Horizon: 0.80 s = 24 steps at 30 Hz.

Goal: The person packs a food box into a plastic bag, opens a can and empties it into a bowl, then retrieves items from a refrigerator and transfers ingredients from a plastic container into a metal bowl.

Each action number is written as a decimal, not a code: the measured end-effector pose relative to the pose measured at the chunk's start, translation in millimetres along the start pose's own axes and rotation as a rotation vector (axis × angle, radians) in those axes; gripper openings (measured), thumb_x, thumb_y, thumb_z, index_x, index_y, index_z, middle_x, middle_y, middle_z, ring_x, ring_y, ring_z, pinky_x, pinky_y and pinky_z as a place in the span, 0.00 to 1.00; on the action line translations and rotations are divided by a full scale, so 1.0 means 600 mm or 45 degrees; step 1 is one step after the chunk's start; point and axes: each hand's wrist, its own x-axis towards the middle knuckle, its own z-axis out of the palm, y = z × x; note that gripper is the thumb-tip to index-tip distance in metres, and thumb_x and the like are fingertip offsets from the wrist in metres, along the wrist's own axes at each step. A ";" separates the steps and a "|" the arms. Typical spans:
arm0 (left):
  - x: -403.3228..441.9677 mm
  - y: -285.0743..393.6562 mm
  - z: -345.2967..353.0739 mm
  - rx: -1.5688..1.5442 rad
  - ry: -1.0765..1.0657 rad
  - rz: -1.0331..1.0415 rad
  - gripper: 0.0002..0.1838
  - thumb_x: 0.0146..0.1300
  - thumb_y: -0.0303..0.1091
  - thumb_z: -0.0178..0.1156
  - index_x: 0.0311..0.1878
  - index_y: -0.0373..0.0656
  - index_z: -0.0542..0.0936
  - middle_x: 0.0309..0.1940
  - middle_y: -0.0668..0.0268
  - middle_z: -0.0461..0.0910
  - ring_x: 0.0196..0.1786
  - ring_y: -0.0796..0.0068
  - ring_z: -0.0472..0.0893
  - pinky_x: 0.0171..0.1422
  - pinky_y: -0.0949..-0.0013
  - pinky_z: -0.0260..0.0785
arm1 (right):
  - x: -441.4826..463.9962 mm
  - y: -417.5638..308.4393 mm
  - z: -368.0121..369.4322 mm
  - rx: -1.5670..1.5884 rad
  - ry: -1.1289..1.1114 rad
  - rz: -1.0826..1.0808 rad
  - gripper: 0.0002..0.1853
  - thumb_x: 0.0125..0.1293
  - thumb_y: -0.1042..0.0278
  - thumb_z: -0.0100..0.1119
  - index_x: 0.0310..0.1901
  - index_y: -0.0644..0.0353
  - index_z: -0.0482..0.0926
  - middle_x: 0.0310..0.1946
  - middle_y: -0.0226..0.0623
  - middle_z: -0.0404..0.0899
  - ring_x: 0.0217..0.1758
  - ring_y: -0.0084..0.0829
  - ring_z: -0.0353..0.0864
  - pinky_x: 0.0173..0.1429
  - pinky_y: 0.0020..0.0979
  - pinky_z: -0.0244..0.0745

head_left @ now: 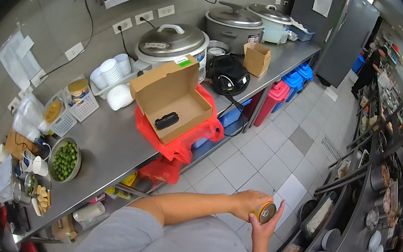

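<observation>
A small can [266, 212] with a metal top and a yellow-orange side is held in front of my body, above the tiled floor. My left hand [248, 204] is wrapped round its left side. On the right, my right hand [265, 227] grips the can from below, with the thumb and fingers around it. To the left on the steel counter [107, 133], an open cardboard box [184, 104] with a black object [167, 120] inside rests on a red plastic bag [177, 148].
A bowl of green fruit [65, 160] sits on the counter's left part. Rice cookers [173, 43], a black bag [227, 75] and a small carton [256, 59] stand farther back. Shelves with trays [320, 215] line the right. A person in dark clothes [370, 70] stands at the far right.
</observation>
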 end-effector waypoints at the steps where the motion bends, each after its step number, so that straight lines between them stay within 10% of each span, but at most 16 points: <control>1: -0.007 0.002 0.003 0.047 0.019 0.054 0.36 0.46 0.34 0.79 0.59 0.44 0.73 0.51 0.59 0.83 0.58 0.48 0.82 0.62 0.50 0.74 | -0.001 0.001 0.000 -0.005 -0.004 -0.001 0.67 0.46 0.65 0.87 0.84 0.61 0.50 0.73 0.50 0.70 0.73 0.41 0.74 0.77 0.42 0.70; 7: -0.053 -0.039 -0.008 0.327 -0.039 0.101 0.46 0.51 0.38 0.80 0.73 0.42 0.70 0.69 0.52 0.75 0.71 0.52 0.76 0.73 0.55 0.71 | -0.033 -0.001 -0.020 -0.264 0.025 0.129 0.47 0.47 0.65 0.86 0.70 0.65 0.71 0.58 0.47 0.81 0.63 0.39 0.82 0.69 0.39 0.77; 9: -0.094 -0.065 -0.068 -0.253 -0.179 -0.381 0.48 0.62 0.40 0.76 0.82 0.43 0.64 0.80 0.52 0.64 0.78 0.54 0.70 0.80 0.54 0.65 | -0.053 0.032 -0.062 -0.425 0.210 0.210 0.47 0.46 0.66 0.86 0.69 0.65 0.72 0.58 0.48 0.80 0.63 0.40 0.82 0.68 0.40 0.76; 11: -0.179 -0.166 -0.126 -1.672 -0.234 -0.856 0.41 0.76 0.56 0.60 0.83 0.44 0.63 0.82 0.50 0.63 0.78 0.55 0.71 0.77 0.47 0.67 | -0.080 0.041 -0.136 -0.630 0.479 0.188 0.45 0.48 0.69 0.85 0.69 0.66 0.71 0.61 0.48 0.79 0.67 0.42 0.79 0.74 0.40 0.71; 12: -0.221 -0.194 -0.137 -1.573 -0.038 -1.197 0.42 0.77 0.62 0.55 0.83 0.43 0.63 0.80 0.46 0.65 0.78 0.55 0.72 0.74 0.43 0.70 | -0.103 0.065 -0.188 -0.717 0.629 0.151 0.45 0.49 0.70 0.84 0.69 0.66 0.71 0.62 0.48 0.79 0.68 0.43 0.78 0.76 0.40 0.70; 14: -0.294 -0.198 -0.110 0.632 -0.294 -1.877 0.43 0.70 0.61 0.63 0.81 0.46 0.66 0.83 0.45 0.58 0.85 0.37 0.57 0.78 0.16 0.48 | -0.166 0.105 -0.303 -0.676 0.933 0.333 0.43 0.52 0.71 0.83 0.70 0.67 0.71 0.64 0.48 0.78 0.71 0.43 0.76 0.78 0.40 0.67; 15: -0.445 -0.312 -0.054 1.294 -0.412 -1.606 0.46 0.67 0.58 0.67 0.82 0.48 0.65 0.86 0.52 0.54 0.85 0.30 0.51 0.74 0.07 0.38 | -0.205 0.115 -0.360 -0.866 1.091 0.327 0.41 0.54 0.70 0.82 0.70 0.67 0.72 0.66 0.49 0.78 0.70 0.45 0.77 0.78 0.42 0.67; 17: -0.468 -0.288 -0.089 0.793 -1.449 -1.451 0.39 0.67 0.58 0.68 0.76 0.49 0.75 0.75 0.62 0.76 0.80 0.45 0.68 0.79 0.30 0.59 | -0.299 0.134 -0.470 -1.124 1.380 0.383 0.44 0.59 0.61 0.80 0.73 0.70 0.69 0.70 0.53 0.76 0.74 0.47 0.75 0.80 0.43 0.66; 18: -0.568 -0.376 -0.043 0.450 -1.271 -1.197 0.35 0.69 0.60 0.66 0.72 0.47 0.80 0.69 0.56 0.81 0.73 0.53 0.77 0.75 0.45 0.70 | -0.341 0.111 -0.508 -1.259 1.466 0.580 0.44 0.60 0.58 0.80 0.73 0.71 0.68 0.71 0.55 0.75 0.75 0.49 0.75 0.81 0.42 0.65; 24: -0.594 -0.474 -0.009 0.370 -0.816 -1.248 0.31 0.73 0.62 0.56 0.67 0.50 0.81 0.60 0.58 0.85 0.63 0.57 0.81 0.70 0.48 0.72 | -0.578 0.070 -0.649 -1.486 1.915 1.114 0.49 0.58 0.46 0.79 0.72 0.71 0.69 0.67 0.62 0.78 0.70 0.58 0.78 0.73 0.47 0.73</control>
